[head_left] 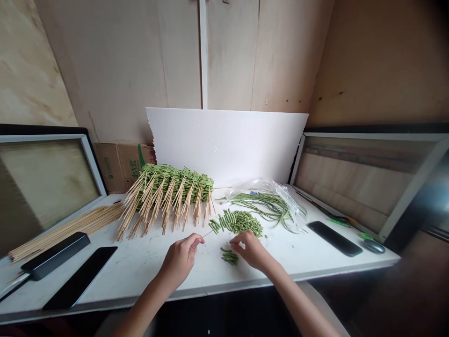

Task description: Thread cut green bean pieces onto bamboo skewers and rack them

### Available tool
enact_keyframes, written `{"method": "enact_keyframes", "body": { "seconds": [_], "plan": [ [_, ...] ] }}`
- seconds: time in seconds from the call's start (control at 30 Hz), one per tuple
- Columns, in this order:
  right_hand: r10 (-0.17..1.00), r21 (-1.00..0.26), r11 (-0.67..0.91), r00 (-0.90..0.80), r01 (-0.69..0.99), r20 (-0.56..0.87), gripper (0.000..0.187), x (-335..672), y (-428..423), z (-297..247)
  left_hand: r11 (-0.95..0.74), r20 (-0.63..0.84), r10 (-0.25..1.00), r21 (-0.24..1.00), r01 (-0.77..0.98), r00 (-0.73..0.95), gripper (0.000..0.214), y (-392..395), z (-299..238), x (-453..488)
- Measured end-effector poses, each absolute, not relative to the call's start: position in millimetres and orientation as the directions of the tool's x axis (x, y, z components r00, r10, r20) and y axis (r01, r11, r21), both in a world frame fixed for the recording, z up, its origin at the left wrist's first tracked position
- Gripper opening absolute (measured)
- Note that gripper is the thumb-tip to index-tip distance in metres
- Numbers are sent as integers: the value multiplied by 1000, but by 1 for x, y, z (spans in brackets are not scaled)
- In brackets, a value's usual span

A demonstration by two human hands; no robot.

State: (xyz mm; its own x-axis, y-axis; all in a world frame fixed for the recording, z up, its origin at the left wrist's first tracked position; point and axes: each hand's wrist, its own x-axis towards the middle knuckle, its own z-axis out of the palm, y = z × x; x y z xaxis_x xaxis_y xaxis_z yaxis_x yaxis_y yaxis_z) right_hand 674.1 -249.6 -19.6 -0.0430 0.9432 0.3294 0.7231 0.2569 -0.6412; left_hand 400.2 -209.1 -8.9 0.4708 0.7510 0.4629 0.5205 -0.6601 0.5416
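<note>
My left hand (182,255) pinches a thin bamboo skewer (207,233) that points right and away from me. Short green bean pieces (214,226) sit at its far end; whether all of them are threaded on it I cannot tell. Lower and to the right, my right hand (249,249) is closed in a pinch, and what its fingertips hold, if anything, is hidden. Just below those fingertips lies a small group of cut bean pieces (229,256). Beyond the hands is a larger heap of cut bean pieces (248,222).
Filled bean skewers (175,182) are stacked at the back left, beside bare skewers (70,228). Long beans (263,205) lie by a plastic bag (294,206). Phones (82,276) (335,238), a black box-shaped device (58,255) and a mouse (374,246) are on the white table (147,276).
</note>
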Motion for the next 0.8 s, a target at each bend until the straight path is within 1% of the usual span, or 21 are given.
{"method": "enact_keyframes", "body": {
  "seconds": [0.1,0.27,0.43,0.53,0.6,0.7,0.8],
  "plan": [
    [960,-585,208,-50,784,275,14,666,-250,-23,-661,466,750,534,527,469,33,-209,-10,401],
    [962,-587,157,12,794,272,7,659,-249,-28,-667,469,745,528,526,473,32,-211,-8,402],
    [968,-617,135,30,775,249,13,656,-246,-32,-675,472,738,529,515,482,32,-213,-7,403],
    [953,-619,159,45,769,300,23,657,-244,-37,-673,465,739,526,520,487,33,-214,-7,404],
    [937,-620,186,51,763,345,24,658,-242,-39,-670,459,742,527,523,488,33,-214,-6,405],
    [918,-655,216,77,724,389,18,663,-239,-36,-669,454,743,533,519,491,34,-214,-5,405],
    [920,-753,215,130,622,370,18,673,-237,-28,-663,451,748,544,514,487,34,-214,-5,404]
  ]
}}
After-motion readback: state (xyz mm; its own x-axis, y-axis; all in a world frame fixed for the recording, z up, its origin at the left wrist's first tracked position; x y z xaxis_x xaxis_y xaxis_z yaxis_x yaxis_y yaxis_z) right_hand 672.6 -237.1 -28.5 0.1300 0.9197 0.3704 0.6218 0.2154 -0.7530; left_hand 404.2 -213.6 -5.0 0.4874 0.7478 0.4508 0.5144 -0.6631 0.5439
